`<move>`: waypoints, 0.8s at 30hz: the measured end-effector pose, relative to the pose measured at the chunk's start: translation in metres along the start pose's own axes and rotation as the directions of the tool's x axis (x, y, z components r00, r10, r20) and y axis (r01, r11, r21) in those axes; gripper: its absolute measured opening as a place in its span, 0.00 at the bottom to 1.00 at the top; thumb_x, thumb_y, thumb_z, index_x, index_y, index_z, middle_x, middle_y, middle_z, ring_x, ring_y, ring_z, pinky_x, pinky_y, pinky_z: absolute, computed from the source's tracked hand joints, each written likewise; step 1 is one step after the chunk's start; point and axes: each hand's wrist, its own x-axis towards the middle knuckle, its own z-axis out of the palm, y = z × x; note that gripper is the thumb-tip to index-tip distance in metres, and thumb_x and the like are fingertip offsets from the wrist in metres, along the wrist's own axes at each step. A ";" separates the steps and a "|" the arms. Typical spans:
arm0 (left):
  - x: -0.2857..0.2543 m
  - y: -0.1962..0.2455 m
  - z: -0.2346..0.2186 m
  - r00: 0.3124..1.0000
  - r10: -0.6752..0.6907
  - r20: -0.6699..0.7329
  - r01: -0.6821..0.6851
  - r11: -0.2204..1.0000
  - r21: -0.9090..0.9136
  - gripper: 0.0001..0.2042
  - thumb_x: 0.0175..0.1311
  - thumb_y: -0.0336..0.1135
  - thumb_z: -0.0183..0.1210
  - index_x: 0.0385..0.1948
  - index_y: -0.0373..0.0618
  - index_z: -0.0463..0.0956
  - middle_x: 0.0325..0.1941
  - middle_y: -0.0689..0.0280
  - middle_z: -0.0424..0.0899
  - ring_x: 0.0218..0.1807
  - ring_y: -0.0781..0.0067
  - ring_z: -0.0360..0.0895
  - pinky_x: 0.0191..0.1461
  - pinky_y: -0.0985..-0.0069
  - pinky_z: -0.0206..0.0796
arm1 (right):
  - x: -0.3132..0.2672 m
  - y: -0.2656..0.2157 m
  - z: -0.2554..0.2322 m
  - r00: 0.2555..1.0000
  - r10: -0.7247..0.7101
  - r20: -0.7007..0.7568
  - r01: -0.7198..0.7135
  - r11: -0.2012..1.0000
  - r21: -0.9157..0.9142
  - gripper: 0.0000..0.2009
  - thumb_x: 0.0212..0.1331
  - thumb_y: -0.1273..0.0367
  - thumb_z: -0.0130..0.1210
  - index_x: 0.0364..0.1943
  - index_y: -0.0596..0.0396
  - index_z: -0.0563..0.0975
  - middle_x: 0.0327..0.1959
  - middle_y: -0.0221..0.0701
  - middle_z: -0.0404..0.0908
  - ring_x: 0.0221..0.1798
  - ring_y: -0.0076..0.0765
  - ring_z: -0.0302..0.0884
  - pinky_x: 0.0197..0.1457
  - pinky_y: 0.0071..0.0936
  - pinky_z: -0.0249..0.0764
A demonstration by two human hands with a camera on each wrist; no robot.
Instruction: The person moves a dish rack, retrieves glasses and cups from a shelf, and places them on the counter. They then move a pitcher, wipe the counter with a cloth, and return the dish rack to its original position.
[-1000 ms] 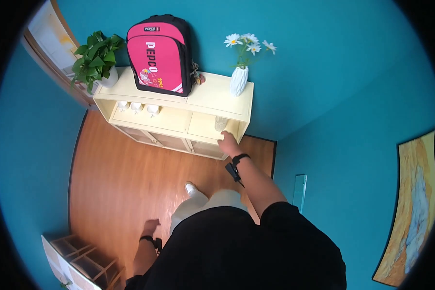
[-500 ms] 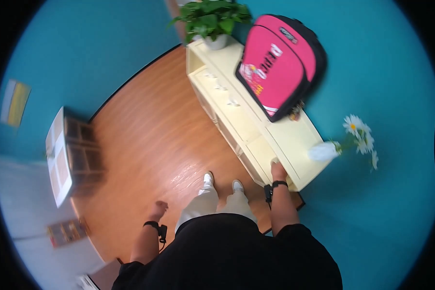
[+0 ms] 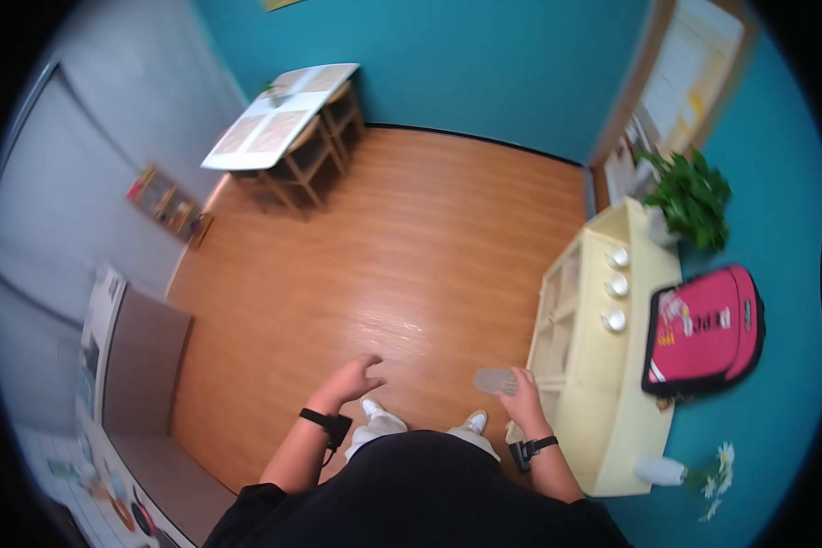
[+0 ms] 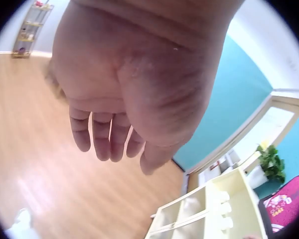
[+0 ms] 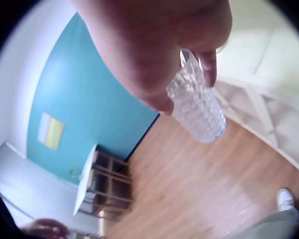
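My right hand grips a clear drinking glass with a dimpled pattern near its rim, and the glass is held out over the floor beside the cream cabinet. In the right wrist view the thumb and fingers lie on either side of the rim, with the base pointing away from the palm. My left hand hangs in the air in front of the body, fingers loosely bent and holding nothing. In the left wrist view its palm shows bare.
Three white cups stand in the cabinet's open shelf. On its top are a potted plant, a pink backpack and a white vase with daisies. A dining table with chairs stands far off; a kitchen counter is at left.
The right hand has drawn the glass out of the cabinet shelf and over the floor. The view has turned left, away from the cabinet. The left hand has risen.
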 end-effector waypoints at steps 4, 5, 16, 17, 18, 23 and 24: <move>-0.045 0.022 -0.099 0.971 0.184 -0.152 -0.192 0.981 -0.033 0.34 0.50 0.39 0.73 0.61 0.39 0.71 0.64 0.46 0.74 0.66 0.47 0.70 0.68 0.59 0.64 | 0.058 -0.195 0.048 0.834 -0.354 0.423 0.280 0.932 0.228 0.31 0.46 0.68 0.72 0.57 0.59 0.74 0.56 0.44 0.75 0.58 0.52 0.76 0.60 0.38 0.75; -0.062 0.012 -0.119 0.942 0.263 -0.207 -0.276 0.960 -0.035 0.38 0.47 0.39 0.75 0.64 0.39 0.68 0.65 0.46 0.72 0.67 0.46 0.69 0.69 0.58 0.63 | 0.065 -0.245 0.065 0.744 -0.444 0.498 0.340 0.895 0.289 0.31 0.46 0.67 0.72 0.58 0.60 0.74 0.56 0.43 0.75 0.57 0.49 0.77 0.58 0.38 0.76; -0.233 -0.207 -0.297 0.744 -0.241 -0.624 -0.185 0.822 -0.538 0.39 0.53 0.38 0.73 0.66 0.35 0.61 0.62 0.49 0.75 0.62 0.52 0.76 0.65 0.62 0.69 | 0.031 -0.618 0.311 0.305 -0.742 0.598 0.158 0.658 0.736 0.32 0.55 0.70 0.68 0.65 0.58 0.70 0.63 0.40 0.71 0.59 0.36 0.76 0.52 0.29 0.80; -0.238 -0.223 -0.301 0.682 -0.368 -0.632 -0.346 0.599 -0.722 0.38 0.55 0.40 0.71 0.65 0.35 0.62 0.61 0.51 0.76 0.61 0.55 0.77 0.63 0.61 0.71 | 0.038 -0.628 0.323 0.325 -0.760 0.562 0.226 0.640 0.735 0.30 0.57 0.71 0.65 0.66 0.58 0.70 0.65 0.40 0.69 0.60 0.36 0.75 0.53 0.29 0.79; -0.249 -0.251 -0.315 0.643 -0.407 -0.648 -0.351 0.596 -0.722 0.38 0.55 0.40 0.71 0.65 0.35 0.62 0.61 0.51 0.76 0.61 0.55 0.77 0.63 0.61 0.71 | 0.045 -0.651 0.345 0.340 -0.778 0.529 0.293 0.622 0.726 0.28 0.59 0.72 0.63 0.66 0.58 0.69 0.66 0.40 0.68 0.61 0.36 0.75 0.53 0.28 0.79; -0.299 -0.380 -0.372 0.601 -0.444 -0.665 -0.793 -0.226 -0.566 0.32 0.64 0.47 0.65 0.64 0.39 0.64 0.59 0.54 0.77 0.57 0.58 0.79 0.59 0.56 0.76 | 0.094 -0.683 0.480 0.328 -0.658 0.678 0.171 0.747 0.642 0.22 0.62 0.76 0.59 0.62 0.60 0.73 0.66 0.38 0.69 0.55 0.32 0.78 0.52 0.26 0.78; -0.295 -0.378 -0.361 0.570 -0.420 -0.706 -0.821 -0.289 -0.492 0.32 0.64 0.47 0.64 0.64 0.40 0.63 0.59 0.54 0.76 0.56 0.58 0.80 0.58 0.57 0.77 | 0.107 -0.656 0.485 0.323 -0.643 0.694 0.142 0.758 0.637 0.21 0.62 0.76 0.58 0.61 0.60 0.73 0.66 0.37 0.69 0.53 0.31 0.79 0.51 0.26 0.78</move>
